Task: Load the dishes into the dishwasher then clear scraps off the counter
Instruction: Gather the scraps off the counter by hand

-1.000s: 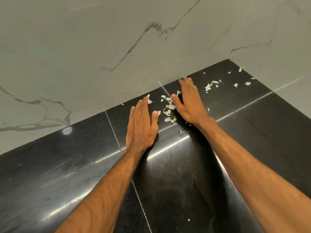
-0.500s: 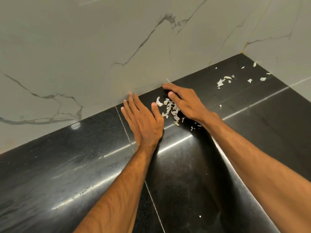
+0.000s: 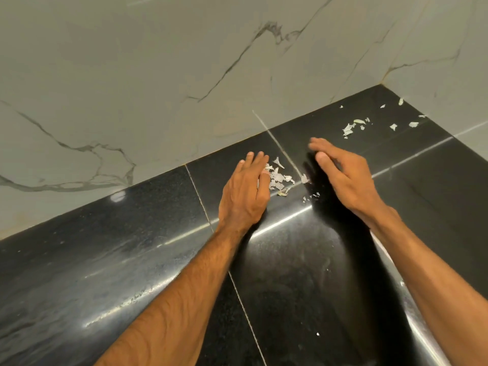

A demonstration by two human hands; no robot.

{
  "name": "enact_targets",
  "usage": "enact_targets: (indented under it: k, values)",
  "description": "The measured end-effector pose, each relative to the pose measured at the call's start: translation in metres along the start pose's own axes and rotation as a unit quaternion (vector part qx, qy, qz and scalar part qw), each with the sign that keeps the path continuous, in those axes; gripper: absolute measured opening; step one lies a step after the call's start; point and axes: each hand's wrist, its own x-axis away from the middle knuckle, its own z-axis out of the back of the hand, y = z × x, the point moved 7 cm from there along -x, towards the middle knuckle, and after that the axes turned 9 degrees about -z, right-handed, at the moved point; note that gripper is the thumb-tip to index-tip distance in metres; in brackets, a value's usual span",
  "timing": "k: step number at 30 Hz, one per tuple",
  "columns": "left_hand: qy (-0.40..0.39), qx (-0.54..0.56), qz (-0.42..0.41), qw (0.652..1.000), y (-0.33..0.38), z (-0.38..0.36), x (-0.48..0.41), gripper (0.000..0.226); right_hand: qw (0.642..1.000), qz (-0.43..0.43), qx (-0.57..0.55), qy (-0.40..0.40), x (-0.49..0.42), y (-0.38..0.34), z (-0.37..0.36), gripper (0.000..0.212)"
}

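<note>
Two bare hands work over the black counter (image 3: 105,273). We count one gathered pile of scraps (image 3: 277,178), well away from the corner (image 3: 381,85) where the walls meet. It touches the thumb side of the left hand (image 3: 244,194), the side that faces the corner. That hand lies palm down, fingers straight, grasping nothing. The right hand (image 3: 348,178) hangs above the counter between pile and corner, fingers relaxed and loosely spread, nothing in it, its shadow dark below. A few crumbs (image 3: 311,196) sit just cornerward of the pile, at the shadow's edge. About ten loose scraps (image 3: 348,129) lie scattered near the corner, apart from both hands. We see one white speck (image 3: 317,334) far from the corner, toward the near edge. Versus half a second ago, the right hand has lifted off the counter and pulled back from the pile, which it was pressing against. The left hand's fingers have closed together and no longer reach the marble wall (image 3: 158,75). The pile now sits tighter against the left hand.
</note>
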Motion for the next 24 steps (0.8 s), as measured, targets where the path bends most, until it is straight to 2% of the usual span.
enact_targets:
  k: [4, 6, 10, 12, 15, 18, 21, 24]
  values:
    - [-0.022, 0.034, -0.035, 0.999, 0.002, -0.006, 0.002, 0.050, 0.981, -0.085, 0.174, 0.011, 0.029, 0.031, -0.005, 0.060]
    - [-0.003, 0.054, -0.049, 0.997, 0.003, -0.006, 0.000, 0.049, 0.968, -0.070, 0.241, 0.010, 0.031, 0.019, -0.025, 0.066]
    - [0.028, 0.044, -0.043, 0.998, 0.001, -0.003, -0.003, 0.053, 0.987, 0.010, 0.152, -0.059, 0.028, -0.020, -0.061, 0.063]
    - [0.017, 0.036, -0.033, 0.999, -0.001, -0.005, -0.004, 0.055, 0.991, 0.011, 0.134, -0.004, 0.010, -0.016, -0.035, 0.064]
    - [0.009, 0.025, -0.029, 0.999, -0.004, -0.006, -0.005, 0.057, 0.975, -0.086, 0.180, 0.096, -0.040, 0.034, 0.036, 0.073]
    - [0.006, 0.023, -0.021, 0.999, -0.005, -0.006, -0.006, 0.058, 0.941, -0.202, 0.227, 0.151, -0.076, 0.088, 0.103, 0.089]
    - [0.012, 0.027, -0.017, 0.999, -0.005, -0.004, -0.005, 0.057, 0.927, -0.239, 0.266, 0.116, -0.093, 0.114, 0.110, 0.100]
    - [0.013, 0.031, -0.014, 0.999, -0.004, -0.004, -0.006, 0.057, 0.925, -0.218, 0.303, 0.071, -0.093, 0.107, 0.081, 0.102]
